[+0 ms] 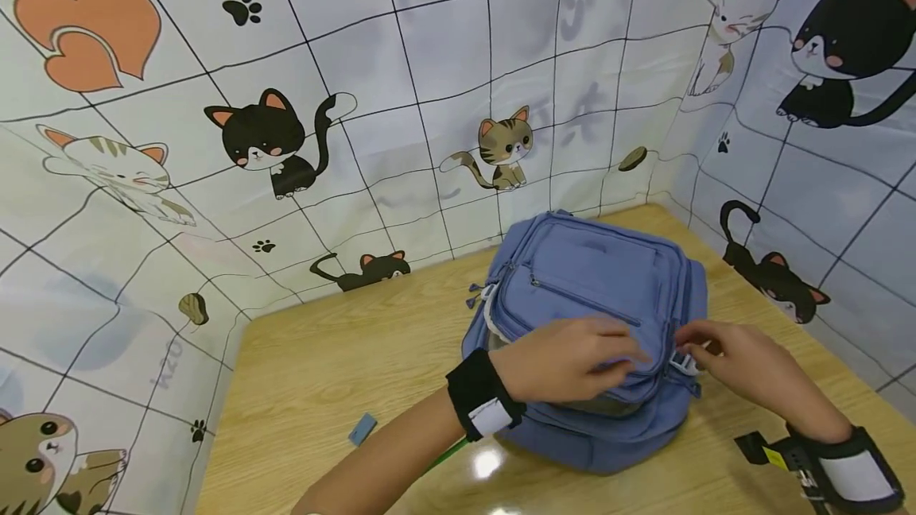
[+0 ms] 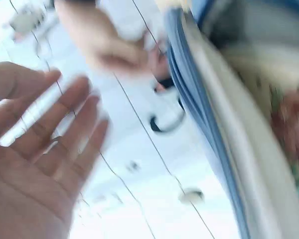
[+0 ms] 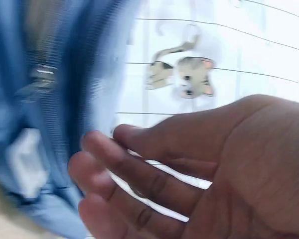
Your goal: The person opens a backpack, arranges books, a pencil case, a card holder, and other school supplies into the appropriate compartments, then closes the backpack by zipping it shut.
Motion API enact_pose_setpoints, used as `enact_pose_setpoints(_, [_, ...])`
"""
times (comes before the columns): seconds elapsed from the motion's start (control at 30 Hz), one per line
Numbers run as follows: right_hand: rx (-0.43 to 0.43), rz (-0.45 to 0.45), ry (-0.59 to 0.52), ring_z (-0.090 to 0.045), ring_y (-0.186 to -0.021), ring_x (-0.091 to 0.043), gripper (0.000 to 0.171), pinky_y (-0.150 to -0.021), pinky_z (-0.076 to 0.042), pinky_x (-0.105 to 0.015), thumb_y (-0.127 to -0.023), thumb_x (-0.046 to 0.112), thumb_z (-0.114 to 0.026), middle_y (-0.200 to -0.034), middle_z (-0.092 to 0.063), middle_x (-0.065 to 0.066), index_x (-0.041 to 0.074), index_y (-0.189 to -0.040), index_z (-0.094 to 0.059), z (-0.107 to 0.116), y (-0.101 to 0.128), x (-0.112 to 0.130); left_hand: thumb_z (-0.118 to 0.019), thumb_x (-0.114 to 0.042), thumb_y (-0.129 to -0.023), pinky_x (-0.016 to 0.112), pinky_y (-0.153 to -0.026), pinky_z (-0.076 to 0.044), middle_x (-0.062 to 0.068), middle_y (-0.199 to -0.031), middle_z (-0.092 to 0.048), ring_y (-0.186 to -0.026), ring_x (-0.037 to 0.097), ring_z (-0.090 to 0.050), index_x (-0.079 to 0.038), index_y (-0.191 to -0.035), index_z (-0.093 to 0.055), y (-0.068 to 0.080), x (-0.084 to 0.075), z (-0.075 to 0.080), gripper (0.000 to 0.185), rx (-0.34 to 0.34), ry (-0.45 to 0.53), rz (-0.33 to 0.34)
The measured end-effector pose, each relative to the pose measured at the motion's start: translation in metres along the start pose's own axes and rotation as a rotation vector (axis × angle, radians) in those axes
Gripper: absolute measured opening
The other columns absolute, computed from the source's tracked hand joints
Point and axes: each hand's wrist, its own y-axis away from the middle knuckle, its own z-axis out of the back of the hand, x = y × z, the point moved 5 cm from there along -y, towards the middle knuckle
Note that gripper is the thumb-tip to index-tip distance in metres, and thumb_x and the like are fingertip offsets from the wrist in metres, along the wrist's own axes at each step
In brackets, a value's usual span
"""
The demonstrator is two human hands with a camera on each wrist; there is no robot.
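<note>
1. Left hand: fingers loose, spread, nothing held, over front of backpack
2. Right hand: loosely curved, no pinch seen, at backpack's side, contact unclear
3. Zip slider near right hand; probably best to pinch it firmly, steady fabric with left hand, pull along track
4. Backpack by right edge of table, near far right corner; blue block well apart, toward left edge

From the backpack, I could pass over the bench toward nine o'clock; cat-print walls bar twelve and two.
</note>
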Motion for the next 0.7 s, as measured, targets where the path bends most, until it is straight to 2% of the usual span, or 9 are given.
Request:
enact_pose_setpoints(0.07, [0.087,-0.053,0.002,-0.061,-0.074,-0.012,0.017,-0.056,-0.044,-0.028,-0.087,0.014,-0.065,-0.090,-0.070,-0.001,0.011,-0.103,-0.067,-0.018,0.004,-0.007,-0.042,-0.039,-0.100,0.027,-0.112,-0.033,-0.006,-0.141,-0.048,-0.133,0.008,-0.041,-0.027,-0.138,-0.048,-0.005,0.021,-0.009,0.040,0.005,-0.102,0.088])
enact_pose_setpoints(0.1, [0.110,-0.069,0.007,-0.061,-0.074,-0.012,0.017,-0.056,-0.044,-0.028,-0.085,0.015,-0.067,-0.089,-0.069,-0.001,0.011,-0.101,-0.067,-0.026,0.006,-0.008,-0.039,-0.046,-0.100,0.039,-0.118,-0.025,-0.005,-0.150,-0.039,-0.144,0.014,-0.027,-0.030,-0.144,-0.039,-0.007,0.031,-0.017,0.047,0.028,-0.141,0.135])
enact_pose_setpoints(0.17, [0.153,-0.096,0.021,-0.058,-0.074,-0.012,0.019,-0.057,-0.044,-0.029,-0.082,0.021,-0.071,-0.087,-0.066,0.001,0.010,-0.097,-0.067,-0.041,0.009,-0.010,-0.033,-0.059,-0.096,0.059,-0.117,-0.011,-0.009,-0.160,-0.016,-0.150,0.020,0.002,-0.039,-0.150,-0.020,-0.007,0.050,-0.037,0.059,0.090,-0.191,0.234])
enact_pose_setpoints(0.23, [0.166,-0.105,0.053,-0.057,-0.073,-0.011,0.024,-0.057,-0.044,-0.030,-0.079,0.028,-0.075,-0.084,-0.063,0.002,0.012,-0.095,-0.068,-0.053,0.012,-0.010,-0.029,-0.069,-0.091,0.071,-0.110,-0.006,-0.013,-0.161,0.001,-0.148,0.022,0.015,-0.046,-0.149,-0.005,-0.003,0.063,-0.058,0.067,0.150,-0.194,0.331])
enact_pose_setpoints(0.33, [0.134,-0.095,0.103,-0.053,-0.067,-0.010,0.024,-0.055,-0.042,-0.030,-0.074,0.034,-0.078,-0.078,-0.059,0.004,0.015,-0.086,-0.068,-0.062,0.015,-0.007,-0.024,-0.075,-0.088,0.075,-0.107,-0.001,-0.014,-0.160,0.010,-0.148,0.023,0.016,-0.049,-0.147,0.004,0.004,0.073,-0.084,0.070,0.206,-0.189,0.401])
enact_pose_setpoints(0.43, [0.086,-0.086,0.137,-0.049,-0.062,-0.008,0.015,-0.052,-0.037,-0.028,-0.075,0.030,-0.078,-0.072,-0.056,0.006,0.020,-0.079,-0.067,-0.063,0.017,-0.004,-0.021,-0.076,-0.087,0.074,-0.107,0.003,-0.012,-0.160,0.010,-0.149,0.024,0.012,-0.050,-0.146,0.005,0.007,0.076,-0.098,0.069,0.222,-0.218,0.415])
enact_pose_setpoints(0.5, [0.071,-0.083,0.136,-0.047,-0.061,-0.008,0.012,-0.051,-0.036,-0.028,-0.076,0.027,-0.077,-0.071,-0.055,0.007,0.021,-0.077,-0.067,-0.062,0.018,-0.002,-0.020,-0.077,-0.087,0.074,-0.107,0.005,-0.012,-0.160,0.012,-0.149,0.023,0.014,-0.050,-0.145,0.007,0.008,0.078,-0.101,0.069,0.222,-0.243,0.417])
enact_pose_setpoints(0.7, [0.045,-0.070,0.092,-0.046,-0.060,-0.001,0.008,-0.052,-0.036,-0.024,-0.080,0.030,-0.074,-0.072,-0.057,0.010,0.024,-0.081,-0.069,-0.058,0.019,0.001,-0.017,-0.077,-0.087,0.074,-0.107,0.006,-0.012,-0.160,0.012,-0.149,0.022,0.013,-0.050,-0.145,0.008,0.007,0.080,-0.098,0.069,0.216,-0.292,0.412])
